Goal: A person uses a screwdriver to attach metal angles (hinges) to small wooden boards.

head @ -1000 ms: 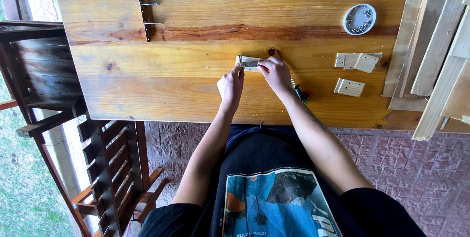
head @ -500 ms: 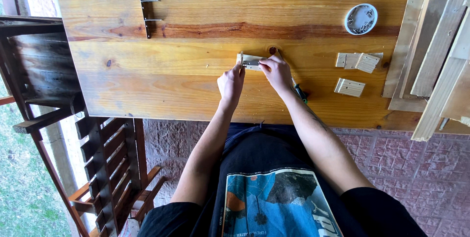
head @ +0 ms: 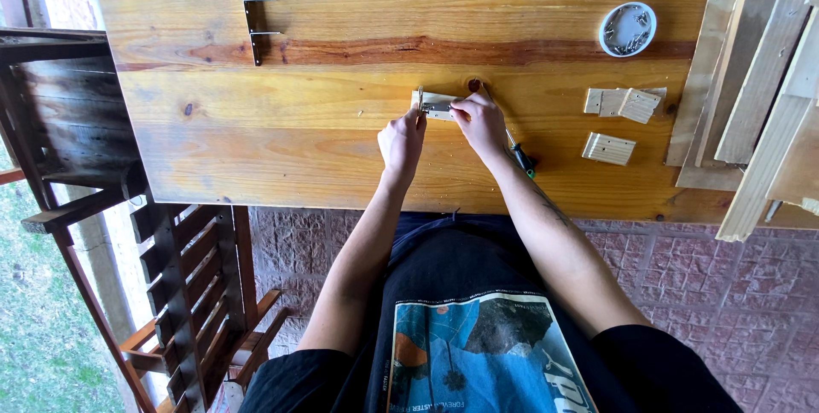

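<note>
Both hands, the left hand (head: 401,142) and right hand (head: 479,119), pinch closed on a small wooden block (head: 435,104) with a metal fitting at mid-bench (head: 281,148), apparently aligning them (a screwdriver (head: 520,157) lies just beside the right wrist).

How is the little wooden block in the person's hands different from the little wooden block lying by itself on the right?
The small pale wooden block in the hands is touched by the left hand and right hand; the lone ridged wooden block lies untouched on the wooden table. The held block has a small metal piece at its left end; the lone one shows none, only grooves. Both are small, pale and rectangular.
</note>
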